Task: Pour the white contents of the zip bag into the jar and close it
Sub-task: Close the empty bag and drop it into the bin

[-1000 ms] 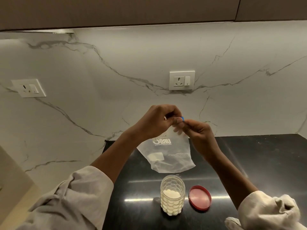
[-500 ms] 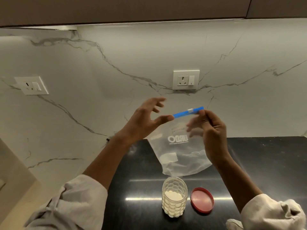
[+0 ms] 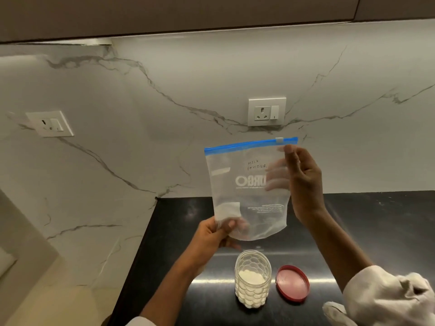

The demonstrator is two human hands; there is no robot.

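A clear zip bag (image 3: 249,191) with a blue zip strip and the handwritten words "milk powder" hangs upright above the counter. It looks nearly empty, with a white patch at its lower left. My left hand (image 3: 215,236) pinches its lower left corner. My right hand (image 3: 303,182) grips its upper right side, thumb in front and fingers behind the film. The slider sits at the right end of the strip. Below stands the lidless glass jar (image 3: 253,278), about half full of white powder. Its red lid (image 3: 292,283) lies beside it on the right.
The jar and lid stand on a black counter (image 3: 376,231) against a marble-look wall. Two sockets are set in the wall, one behind the bag (image 3: 267,111) and one at the left (image 3: 49,124). A dark cabinet runs overhead.
My left hand let go of the zip strip and dropped to the bag's lower left corner. The bag now faces me flat and spread out, with its strip level.
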